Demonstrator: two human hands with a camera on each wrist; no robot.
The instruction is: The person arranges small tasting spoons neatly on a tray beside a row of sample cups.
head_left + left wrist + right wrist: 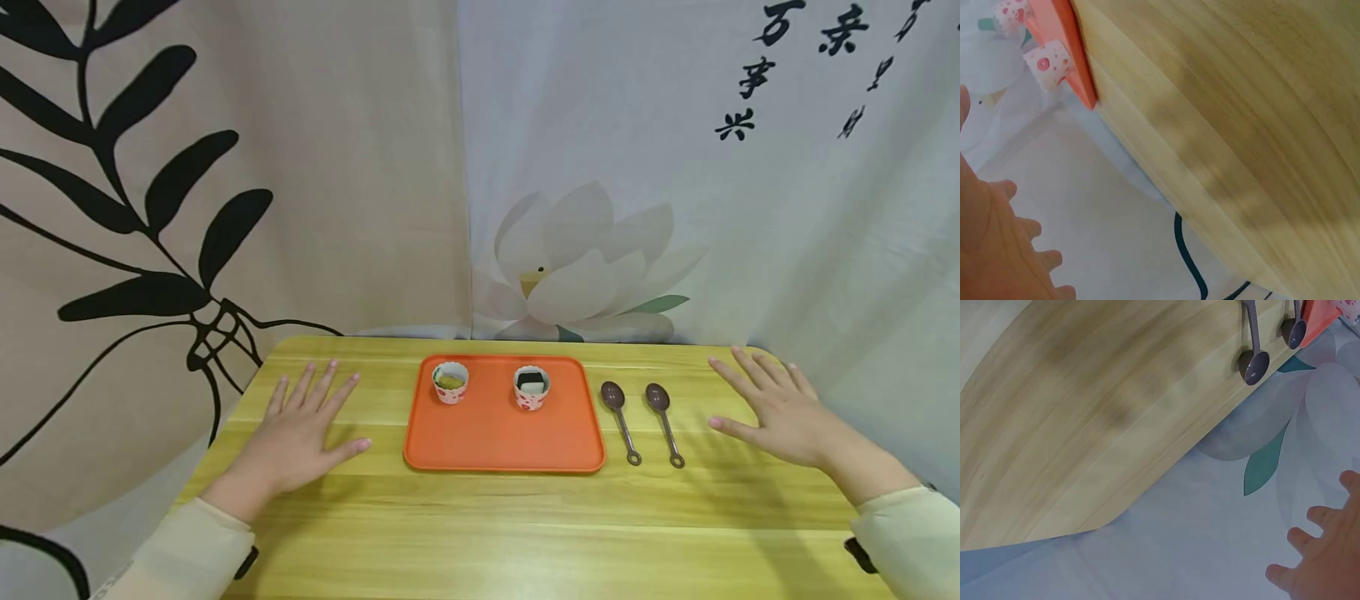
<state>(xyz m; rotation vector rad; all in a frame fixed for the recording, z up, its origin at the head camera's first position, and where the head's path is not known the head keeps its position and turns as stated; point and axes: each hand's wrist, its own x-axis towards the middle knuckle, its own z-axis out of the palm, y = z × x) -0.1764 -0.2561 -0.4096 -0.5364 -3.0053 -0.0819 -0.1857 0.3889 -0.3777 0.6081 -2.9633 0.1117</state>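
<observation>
My left hand (296, 442) is held over the left side of the table, palm down, fingers spread, holding nothing. My right hand (783, 408), also spread and holding nothing, is over the right side. Between them lies an orange tray (502, 437). On it stand two small paper cups with pink-red spots: the left cup (450, 383) has something yellow-green inside, the right cup (531, 388) something black and white. Right of the tray lie two dark brown spoons, one nearer the tray (615, 398) and another (660, 402) closer to my right hand.
The wooden table (480, 533) ends at a back edge against a hanging curtain (360, 167) printed with dark leaves, a white lotus and black characters. In the right wrist view the table's rounded corner shows against the cloth (1166, 550).
</observation>
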